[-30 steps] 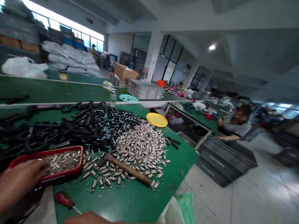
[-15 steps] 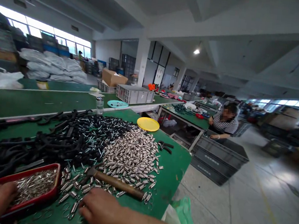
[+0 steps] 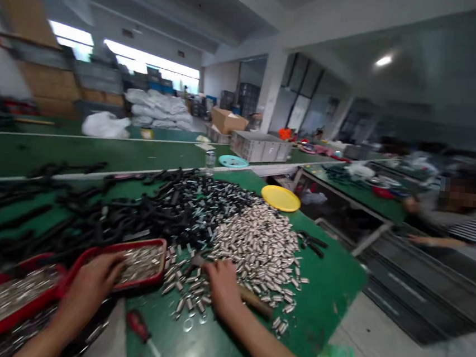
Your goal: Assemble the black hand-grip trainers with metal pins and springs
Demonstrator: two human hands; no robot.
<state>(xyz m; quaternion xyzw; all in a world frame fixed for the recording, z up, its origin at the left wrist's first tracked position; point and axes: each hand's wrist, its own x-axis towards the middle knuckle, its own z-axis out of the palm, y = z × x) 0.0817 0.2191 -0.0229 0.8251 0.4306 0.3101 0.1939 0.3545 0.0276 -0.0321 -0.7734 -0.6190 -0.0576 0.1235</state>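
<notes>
My left hand (image 3: 96, 277) reaches over the near rim of a red tray (image 3: 161, 269) of small metal pins (image 3: 141, 263). Its fingers are bent together at the pins; what they pinch is too blurred to make out. My right hand (image 3: 225, 287) is closed over the wooden handle of a hammer (image 3: 257, 303), close to its head. The hammer lies among loose metal springs (image 3: 190, 303), beside a big heap of springs (image 3: 257, 239). A red-handled screwdriver (image 3: 138, 326) lies on the green table between my forearms.
A second red tray (image 3: 6, 313) of metal parts stands at left. Black plastic parts (image 3: 133, 213) cover the table's far left. Pliers (image 3: 312, 243) and a yellow lid (image 3: 280, 198) lie right of the heap. At right, a person (image 3: 462, 211) sits by grey crates (image 3: 404, 290).
My view has swung left and down, bringing the second tray and screwdriver into sight. My right hand has moved from the loose springs up onto the hammer. My left hand stays at the pin tray.
</notes>
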